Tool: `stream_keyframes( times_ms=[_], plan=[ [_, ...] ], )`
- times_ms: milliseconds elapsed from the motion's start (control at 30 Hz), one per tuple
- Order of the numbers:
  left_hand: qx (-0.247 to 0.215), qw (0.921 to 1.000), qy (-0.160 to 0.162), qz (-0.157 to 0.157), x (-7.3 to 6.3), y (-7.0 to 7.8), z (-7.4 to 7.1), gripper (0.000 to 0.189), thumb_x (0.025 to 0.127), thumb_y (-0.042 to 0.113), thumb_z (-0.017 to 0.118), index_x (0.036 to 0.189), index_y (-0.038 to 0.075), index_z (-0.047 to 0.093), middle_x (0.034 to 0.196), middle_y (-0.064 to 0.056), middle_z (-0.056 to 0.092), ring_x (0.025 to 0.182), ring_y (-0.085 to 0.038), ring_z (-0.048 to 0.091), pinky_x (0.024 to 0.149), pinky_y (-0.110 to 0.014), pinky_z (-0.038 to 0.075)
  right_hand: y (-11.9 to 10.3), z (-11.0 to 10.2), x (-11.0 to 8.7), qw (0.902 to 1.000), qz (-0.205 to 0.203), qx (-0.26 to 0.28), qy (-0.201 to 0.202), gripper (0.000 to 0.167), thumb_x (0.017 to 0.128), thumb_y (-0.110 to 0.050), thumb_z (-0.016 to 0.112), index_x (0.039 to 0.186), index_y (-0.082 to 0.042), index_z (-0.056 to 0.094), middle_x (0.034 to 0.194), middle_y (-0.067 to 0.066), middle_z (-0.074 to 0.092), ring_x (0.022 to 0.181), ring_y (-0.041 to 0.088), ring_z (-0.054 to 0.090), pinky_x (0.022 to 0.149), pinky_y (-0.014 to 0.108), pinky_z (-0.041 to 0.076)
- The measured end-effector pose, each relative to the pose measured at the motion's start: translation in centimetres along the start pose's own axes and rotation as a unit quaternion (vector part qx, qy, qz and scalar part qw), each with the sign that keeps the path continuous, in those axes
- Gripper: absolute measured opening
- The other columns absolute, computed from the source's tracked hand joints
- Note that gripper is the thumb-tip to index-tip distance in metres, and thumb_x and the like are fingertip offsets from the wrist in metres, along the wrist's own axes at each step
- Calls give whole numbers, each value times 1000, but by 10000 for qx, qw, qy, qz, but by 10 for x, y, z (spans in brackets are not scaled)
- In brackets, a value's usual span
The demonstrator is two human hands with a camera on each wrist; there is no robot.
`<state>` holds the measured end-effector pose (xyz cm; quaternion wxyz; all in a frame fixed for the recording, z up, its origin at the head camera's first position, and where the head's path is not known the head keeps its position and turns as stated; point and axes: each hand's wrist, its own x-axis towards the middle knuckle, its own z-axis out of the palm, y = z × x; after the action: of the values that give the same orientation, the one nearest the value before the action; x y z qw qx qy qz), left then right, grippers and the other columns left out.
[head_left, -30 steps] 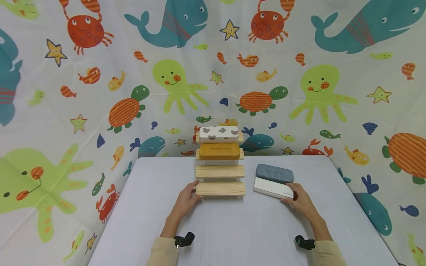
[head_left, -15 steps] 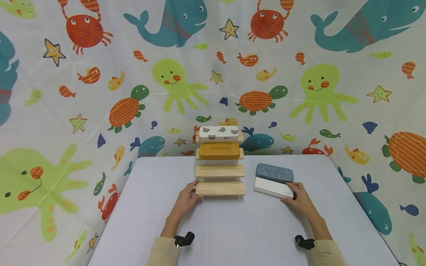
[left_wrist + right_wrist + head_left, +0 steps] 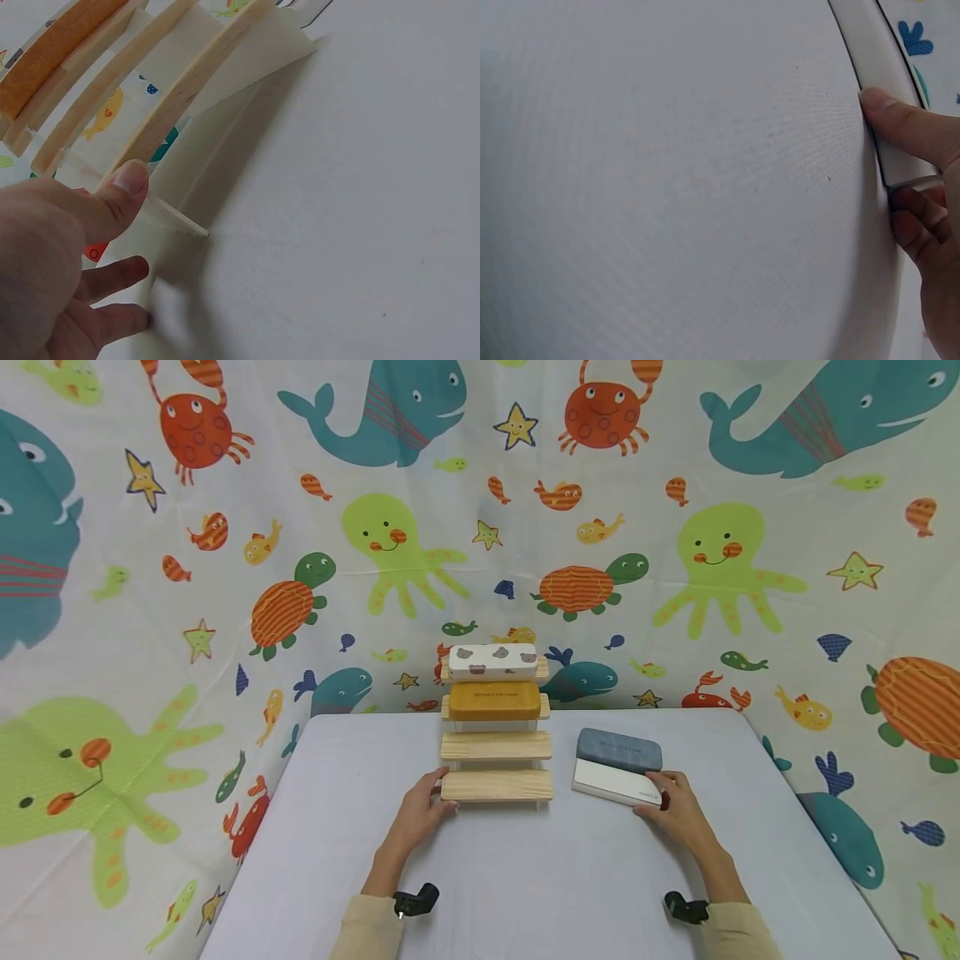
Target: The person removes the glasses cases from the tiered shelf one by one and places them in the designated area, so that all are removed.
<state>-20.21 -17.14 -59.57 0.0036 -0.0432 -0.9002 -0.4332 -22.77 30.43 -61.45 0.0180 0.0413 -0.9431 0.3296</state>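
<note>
A stepped wooden display rack [image 3: 495, 786] stands mid-table, its slats on clear side supports. My left hand [image 3: 418, 812] holds the left end of its lowest slat; in the left wrist view the thumb [image 3: 129, 180] presses the slat's end while the lower fingers extend below. To the right, a white glasses case [image 3: 615, 782] with small lettering lies slightly angled on the table. My right hand [image 3: 681, 814] grips its right end, thumb along the near edge in the right wrist view. Behind it, lengthwise alongside, lies a blue-grey glasses case [image 3: 618, 751].
On the rack's top slat sits a white case with brown patches [image 3: 492, 662], and a mustard-yellow case [image 3: 495, 702] occupies the slat below. Both lower slats are bare wood. A sea-animal curtain [image 3: 480, 568] hangs behind the white table [image 3: 525, 893].
</note>
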Motion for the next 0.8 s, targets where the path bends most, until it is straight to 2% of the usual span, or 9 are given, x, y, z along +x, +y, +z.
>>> stream_keyframes(
  times_ms=[267, 433, 800],
  plan=[
    [-14, 10000, -17, 30, 0, 0, 0, 67, 89, 16, 76, 147, 7, 46, 147, -18, 52, 122, -37, 63, 103, -51, 53, -3, -1, 0, 10000, 68, -45, -27, 74, 82, -26, 84, 141, 2, 50, 138, 28, 42, 110, 38, 54, 91, 50, 54],
    [-39, 10000, -1, -18, 0, -1, 0, 67, 89, 16, 76, 148, 7, 46, 147, -17, 53, 123, -37, 63, 103, -51, 53, -3, -2, 0, 10000, 42, -75, -16, 74, 81, -26, 84, 140, 3, 50, 137, 28, 43, 105, 34, 54, 84, 41, 53],
    [-62, 10000, 34, -45, 0, 0, 0, 66, 89, 16, 75, 148, 8, 45, 148, -16, 53, 123, -36, 63, 104, -50, 53, -7, -4, -1, 9998, 151, 54, -155, 77, 82, -25, 84, 141, 5, 46, 138, 29, 40, 105, 35, 55, 86, 44, 54]
  ],
)
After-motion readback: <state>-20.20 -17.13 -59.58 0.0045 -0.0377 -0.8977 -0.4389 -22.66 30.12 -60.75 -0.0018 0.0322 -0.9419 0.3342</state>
